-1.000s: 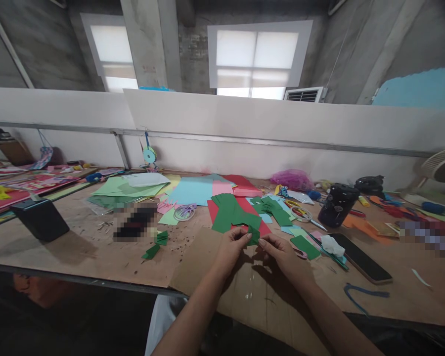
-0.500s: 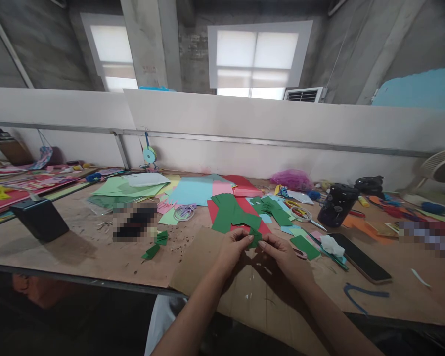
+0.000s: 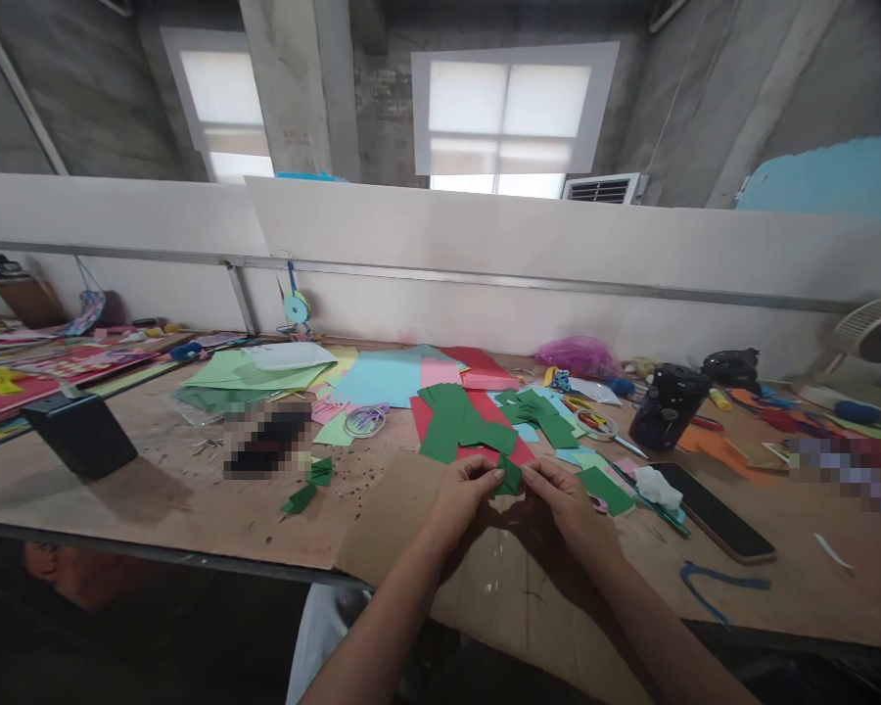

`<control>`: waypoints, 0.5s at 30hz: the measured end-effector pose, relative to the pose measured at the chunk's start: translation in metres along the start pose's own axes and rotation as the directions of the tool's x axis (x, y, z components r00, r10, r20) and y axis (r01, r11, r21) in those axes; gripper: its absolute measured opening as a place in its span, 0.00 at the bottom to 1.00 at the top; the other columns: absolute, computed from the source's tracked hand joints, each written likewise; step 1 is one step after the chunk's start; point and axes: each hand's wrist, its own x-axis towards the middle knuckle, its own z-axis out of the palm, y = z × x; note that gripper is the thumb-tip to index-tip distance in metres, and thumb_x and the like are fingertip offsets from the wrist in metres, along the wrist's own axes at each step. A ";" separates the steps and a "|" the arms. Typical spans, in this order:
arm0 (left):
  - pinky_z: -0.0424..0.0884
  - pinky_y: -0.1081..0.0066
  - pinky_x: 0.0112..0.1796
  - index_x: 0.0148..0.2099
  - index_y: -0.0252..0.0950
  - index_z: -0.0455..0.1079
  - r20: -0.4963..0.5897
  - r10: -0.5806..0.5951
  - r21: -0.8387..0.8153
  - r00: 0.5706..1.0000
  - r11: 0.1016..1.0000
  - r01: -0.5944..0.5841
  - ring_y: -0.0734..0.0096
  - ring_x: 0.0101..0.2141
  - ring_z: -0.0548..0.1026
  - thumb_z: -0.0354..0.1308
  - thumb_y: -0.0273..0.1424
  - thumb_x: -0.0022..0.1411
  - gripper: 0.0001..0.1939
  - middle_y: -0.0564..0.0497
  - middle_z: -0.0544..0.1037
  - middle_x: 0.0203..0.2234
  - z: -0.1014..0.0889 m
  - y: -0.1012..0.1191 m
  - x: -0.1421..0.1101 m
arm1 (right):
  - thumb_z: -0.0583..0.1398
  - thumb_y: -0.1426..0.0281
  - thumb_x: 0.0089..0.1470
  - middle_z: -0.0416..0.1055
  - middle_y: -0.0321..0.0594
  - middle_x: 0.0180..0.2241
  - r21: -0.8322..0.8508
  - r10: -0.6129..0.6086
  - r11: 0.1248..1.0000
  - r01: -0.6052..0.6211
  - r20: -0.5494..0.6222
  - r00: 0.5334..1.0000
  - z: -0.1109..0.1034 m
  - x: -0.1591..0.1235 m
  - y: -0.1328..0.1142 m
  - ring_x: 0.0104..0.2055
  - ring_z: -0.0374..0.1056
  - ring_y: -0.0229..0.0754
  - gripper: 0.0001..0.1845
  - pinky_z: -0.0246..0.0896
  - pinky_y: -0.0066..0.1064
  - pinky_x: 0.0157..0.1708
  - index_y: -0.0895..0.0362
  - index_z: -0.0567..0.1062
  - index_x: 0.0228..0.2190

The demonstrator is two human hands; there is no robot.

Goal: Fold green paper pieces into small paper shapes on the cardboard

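Between my two hands is a small folded piece of green paper (image 3: pixel 509 476), held above the cardboard sheet (image 3: pixel 396 499). My left hand (image 3: pixel 466 492) pinches its left edge with thumb and forefinger. On the other edge, the fingers of my right hand (image 3: pixel 562 494) are closed in a pinch. Just beyond my hands, cut green paper strips (image 3: pixel 451 416) are spread over red paper (image 3: pixel 420 416). More green pieces (image 3: pixel 547 416) lie to the right of these. Two small folded green pieces (image 3: pixel 301 497) rest on the table at the left.
A black phone (image 3: pixel 719 514) and a crumpled white tissue (image 3: pixel 657 487) lie to the right, with a dark tumbler (image 3: pixel 668 406) behind. Toward the left stands a black box (image 3: pixel 80 433). Light green sheets (image 3: pixel 212 372) and a blue sheet (image 3: pixel 378 377) lie toward the back.
My right hand has shifted slightly to the right, and more of the folded green paper shows between my fingers. My left hand stays nearly in place.
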 end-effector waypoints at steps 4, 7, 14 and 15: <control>0.56 0.76 0.24 0.24 0.34 0.70 -0.003 0.006 0.001 1.000 1.000 -0.006 0.79 0.19 0.61 0.66 0.38 0.47 0.13 0.56 0.67 0.15 0.000 0.000 0.000 | 0.64 0.57 0.49 0.69 0.33 0.26 0.028 0.019 0.999 -0.020 0.022 1.000 0.000 0.001 0.005 0.25 0.65 0.38 0.14 0.60 0.30 0.28 0.55 0.72 0.29; 0.58 0.75 0.25 0.25 0.34 0.71 0.015 0.003 -0.016 1.000 1.000 -0.003 0.78 0.20 0.63 0.66 0.40 0.47 0.14 0.54 0.70 0.18 0.001 0.000 0.000 | 0.64 0.58 0.49 0.70 0.35 0.25 -0.003 -0.025 1.000 0.025 -0.011 1.000 -0.002 0.002 0.008 0.27 0.65 0.39 0.14 0.60 0.29 0.28 0.56 0.72 0.26; 0.60 0.76 0.25 0.28 0.34 0.72 0.015 -0.003 -0.121 1.000 0.993 0.005 0.78 0.21 0.66 0.68 0.35 0.42 0.13 0.54 0.72 0.21 0.001 -0.002 0.001 | 0.64 0.61 0.48 0.69 0.35 0.26 0.025 -0.032 0.999 0.032 -0.015 0.999 -0.003 0.001 0.007 0.27 0.63 0.38 0.11 0.59 0.29 0.28 0.56 0.72 0.28; 0.60 0.76 0.24 0.28 0.34 0.71 0.013 -0.010 -0.126 1.000 0.992 0.011 0.79 0.20 0.65 0.68 0.34 0.42 0.12 0.55 0.72 0.20 0.001 -0.001 0.000 | 0.65 0.62 0.48 0.69 0.35 0.27 0.045 -0.031 0.998 0.032 -0.016 0.999 -0.003 0.001 0.006 0.27 0.63 0.38 0.11 0.59 0.29 0.28 0.56 0.73 0.29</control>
